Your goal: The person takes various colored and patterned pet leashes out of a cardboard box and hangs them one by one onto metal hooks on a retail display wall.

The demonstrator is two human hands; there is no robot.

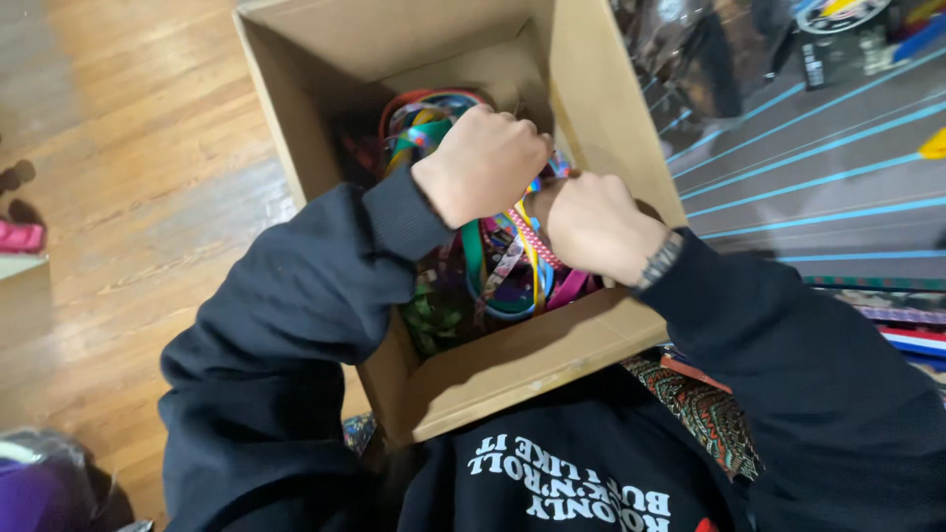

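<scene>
dark sleeves frame both fists: left hand (481,163) and right hand (594,225) are pinched shut on a tangle of coloured fabric ribbons (507,261) over the open brown cardboard box (532,360). best teased apart slowly, one strand at a time, staying low above the box.

Only one view exists: the camera sits on my head and faces steeply down over my chest, so my dark sleeves enter from the bottom edge. It is close; my left hand (481,163) and right hand (594,225) sit near the frame centre. Beyond both hands lies the open brown cardboard box (591,89). Left of my left hand runs the wooden plank floor (128,177). No second view shares this scene.
</scene>
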